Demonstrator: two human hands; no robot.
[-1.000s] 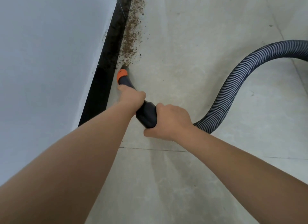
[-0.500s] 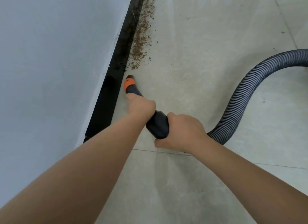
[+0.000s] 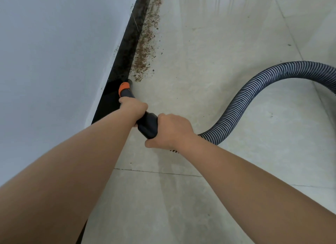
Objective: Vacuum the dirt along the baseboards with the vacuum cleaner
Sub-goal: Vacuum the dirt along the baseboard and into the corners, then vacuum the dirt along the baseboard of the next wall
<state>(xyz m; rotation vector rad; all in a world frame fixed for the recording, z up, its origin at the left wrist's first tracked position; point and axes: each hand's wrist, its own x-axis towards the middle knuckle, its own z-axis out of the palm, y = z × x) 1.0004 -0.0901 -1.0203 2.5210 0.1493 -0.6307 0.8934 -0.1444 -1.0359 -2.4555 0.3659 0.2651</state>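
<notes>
both hands on the vacuum nozzle (image 3: 138, 113). left hand (image 3: 133, 109) wraps the black tube just behind the orange collar (image 3: 124, 88), likely to steer the tip; right hand (image 3: 172, 132) clasps the thick rear end where the ribbed hose (image 3: 241, 105) joins, likely to push. each grip is fully closed round the tube. tip sits low against the black baseboard (image 3: 127, 49), near the dirt (image 3: 145, 44) strip running toward 12 o'clock. hose trails off at 3 o'clock, clear of the path.
</notes>
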